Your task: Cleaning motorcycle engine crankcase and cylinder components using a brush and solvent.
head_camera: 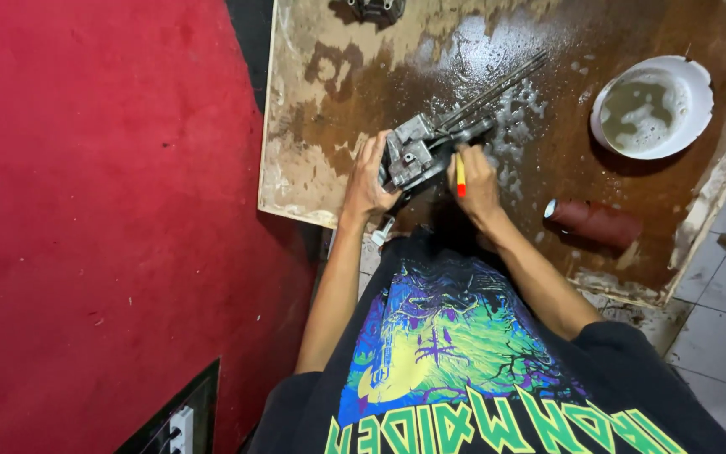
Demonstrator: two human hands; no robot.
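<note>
Fingers of the left hand wrap the grey metal part on the wet desk. Right hand fingers pinch a yellow-handled brush against it. Judged: scrubbing step under way; next move calls for steady bracing while working the soapy crevices.

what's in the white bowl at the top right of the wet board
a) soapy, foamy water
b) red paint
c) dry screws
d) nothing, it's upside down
a: the white bowl sits upright on the wet board and holds murky liquid with white foam, like the suds spread beside the grey metal part that the left hand steadies while the right hand works on it.
</note>
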